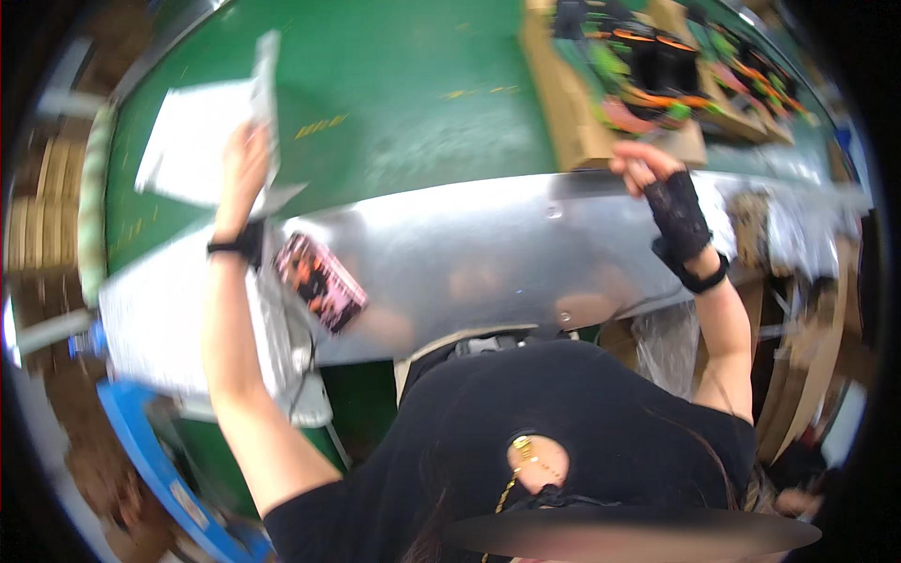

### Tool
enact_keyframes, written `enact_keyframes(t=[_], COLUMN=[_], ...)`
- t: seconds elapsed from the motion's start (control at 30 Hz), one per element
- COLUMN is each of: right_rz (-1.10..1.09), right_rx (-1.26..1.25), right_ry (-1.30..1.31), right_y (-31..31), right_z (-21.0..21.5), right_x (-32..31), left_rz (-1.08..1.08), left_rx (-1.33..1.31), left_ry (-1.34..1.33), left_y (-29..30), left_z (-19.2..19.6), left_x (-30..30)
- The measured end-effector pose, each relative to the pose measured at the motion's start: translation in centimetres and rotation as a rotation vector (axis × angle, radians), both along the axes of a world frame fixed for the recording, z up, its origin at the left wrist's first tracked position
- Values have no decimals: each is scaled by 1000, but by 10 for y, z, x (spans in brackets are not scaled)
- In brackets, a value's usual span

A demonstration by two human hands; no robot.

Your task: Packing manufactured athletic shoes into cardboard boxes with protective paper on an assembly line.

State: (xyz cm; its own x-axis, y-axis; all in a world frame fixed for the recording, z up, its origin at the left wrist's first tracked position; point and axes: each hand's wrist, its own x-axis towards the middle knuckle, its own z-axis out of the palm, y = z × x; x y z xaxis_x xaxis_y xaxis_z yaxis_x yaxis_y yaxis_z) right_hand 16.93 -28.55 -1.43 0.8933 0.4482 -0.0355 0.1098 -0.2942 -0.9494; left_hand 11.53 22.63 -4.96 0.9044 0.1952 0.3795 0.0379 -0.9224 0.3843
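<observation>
My left hand, with a black band at the wrist, is closed on the edge of some thin white sheets, blurred by motion. The sheets are over a green surface at the far left. My right hand wears a black fingerless glove and hovers over the far edge of the metal bench. Its fingers are curled together, and I see nothing in them. Just beyond it stands an open cardboard box holding black, orange and green shoes.
A pink and black patterned rectangular item lies on the bench near my left forearm. White sheets are spread at its left end. Clear plastic bags lie at the right, a blue frame stands lower left, and stacked cardboard is farther left.
</observation>
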Motion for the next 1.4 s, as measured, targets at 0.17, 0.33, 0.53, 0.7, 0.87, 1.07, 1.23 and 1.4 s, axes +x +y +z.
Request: enact_keyframes(t=[0.17, 0.33, 0.53, 0.7, 0.87, 1.07, 1.23, 1.4], right_rz=[-330, -244, -70, -256, 165, 627, 500, 126], right_rx=[-240, -928, -900, -758, -582, -545, -350, -577], right_ry=[-838, -528, -642, -909, -920, -1038, -598, -954], right_y=[-6, -10, -2, -17, -17, 31, 36, 6], right_z=[58, 90, 41, 30, 28, -2, 19, -12], right_x=[46, 99, 133, 73, -10, -66, -50, 20], left_rz=[-37, -109, -183, -218, -227, -335, -336, -281], left_rx=[-241, -430, -445, -522, -361, -336, -449, -414], left_ry=[-67, -107, -75, -64, -74, -25, 19, 73], left_y=[-53, -72, -93, -101, -122, -157, -186, -192], left_z=[61, 71, 68, 76, 95, 73, 65, 57], left_x=[-36, -52, -58, -60, -50, -11, -3, 17])
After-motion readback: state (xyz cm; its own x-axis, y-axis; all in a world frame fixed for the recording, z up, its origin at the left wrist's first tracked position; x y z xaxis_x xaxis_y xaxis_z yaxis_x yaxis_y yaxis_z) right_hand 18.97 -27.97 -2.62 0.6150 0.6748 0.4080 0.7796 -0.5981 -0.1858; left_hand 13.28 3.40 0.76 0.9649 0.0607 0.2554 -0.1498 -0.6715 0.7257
